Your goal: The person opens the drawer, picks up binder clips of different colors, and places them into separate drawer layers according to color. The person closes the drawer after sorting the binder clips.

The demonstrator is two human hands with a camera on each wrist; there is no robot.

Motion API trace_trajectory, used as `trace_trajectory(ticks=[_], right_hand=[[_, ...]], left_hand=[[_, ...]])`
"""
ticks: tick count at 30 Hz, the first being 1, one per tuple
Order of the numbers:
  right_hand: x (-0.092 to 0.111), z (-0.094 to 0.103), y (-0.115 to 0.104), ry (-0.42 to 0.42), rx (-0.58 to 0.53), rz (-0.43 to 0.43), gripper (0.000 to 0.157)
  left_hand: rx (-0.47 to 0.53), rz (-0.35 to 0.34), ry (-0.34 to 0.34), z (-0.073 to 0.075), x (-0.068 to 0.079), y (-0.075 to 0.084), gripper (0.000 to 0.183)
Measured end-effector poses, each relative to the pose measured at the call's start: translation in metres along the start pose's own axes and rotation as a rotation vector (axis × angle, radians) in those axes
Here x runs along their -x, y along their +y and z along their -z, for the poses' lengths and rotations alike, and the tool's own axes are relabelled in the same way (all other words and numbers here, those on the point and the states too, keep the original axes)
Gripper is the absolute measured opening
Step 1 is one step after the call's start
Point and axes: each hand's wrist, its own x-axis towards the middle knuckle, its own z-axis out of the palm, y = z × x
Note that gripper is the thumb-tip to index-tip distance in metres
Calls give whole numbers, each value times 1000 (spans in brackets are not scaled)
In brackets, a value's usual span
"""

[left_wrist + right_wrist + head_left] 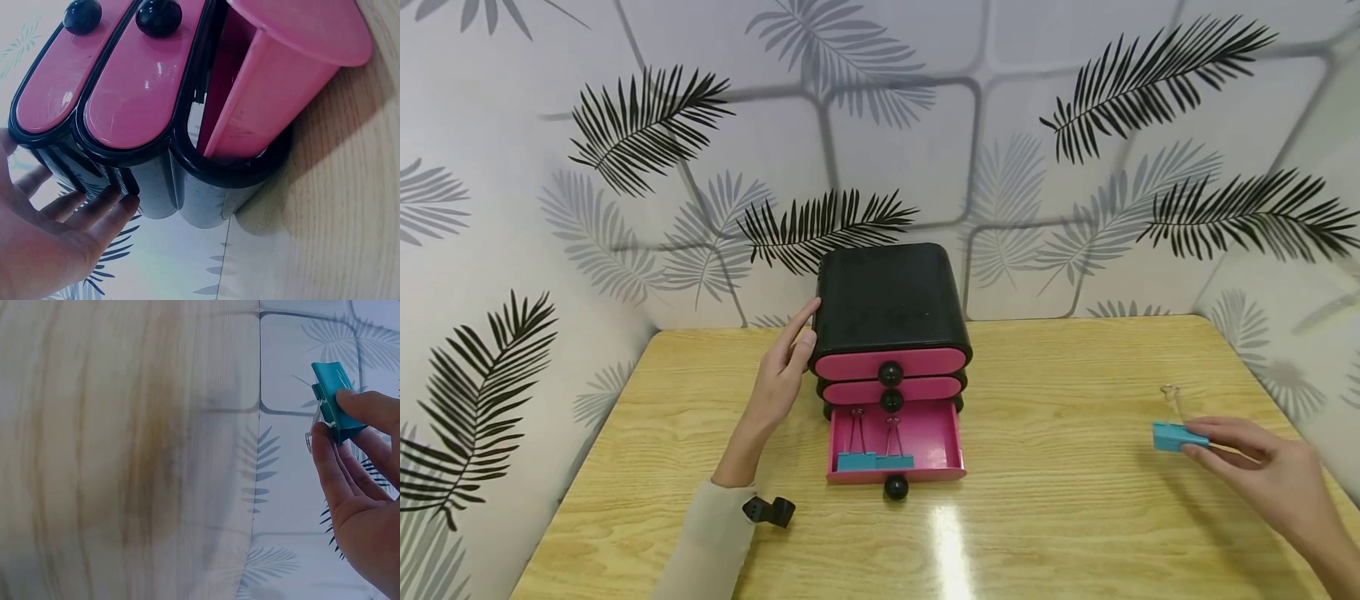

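Note:
My right hand (1262,467) pinches a teal binder clip (1178,437) between thumb and fingers above the right side of the table; in the right wrist view its wire handle shows beside the teal body. At the left side of the black and pink drawer unit (891,300), my left hand (782,371) rests with fingers extended against the casing. The bottom drawer (936,437) is pulled out. Inside it, side by side at the left, lie two more teal binder clips (856,461), handles toward the back. The upper two drawers are closed.
The wooden table (1060,500) meets a leaf-patterned wall (895,167) right behind the drawer unit. Round black knobs (896,487) stick out from the drawer fronts. A black strap device (769,511) sits on the left sleeve.

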Motion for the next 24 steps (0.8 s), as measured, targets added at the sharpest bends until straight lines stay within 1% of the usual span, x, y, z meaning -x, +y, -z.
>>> trace_trajectory(ticks=[7, 13, 20, 24], right_hand=[[3, -10, -11, 11, -3, -31, 27], [3, -18, -26, 6, -30, -13, 27], [1, -26, -34, -4, -64, 32, 29], [1, -33, -42, -5, -85, 57, 30]], left_hand=[[21, -1, -13, 0, -1, 1, 49], [26, 0, -13, -1, -1, -1, 50], [30, 3, -12, -1, -1, -1, 50], [35, 2, -15, -1, -1, -1, 49]])
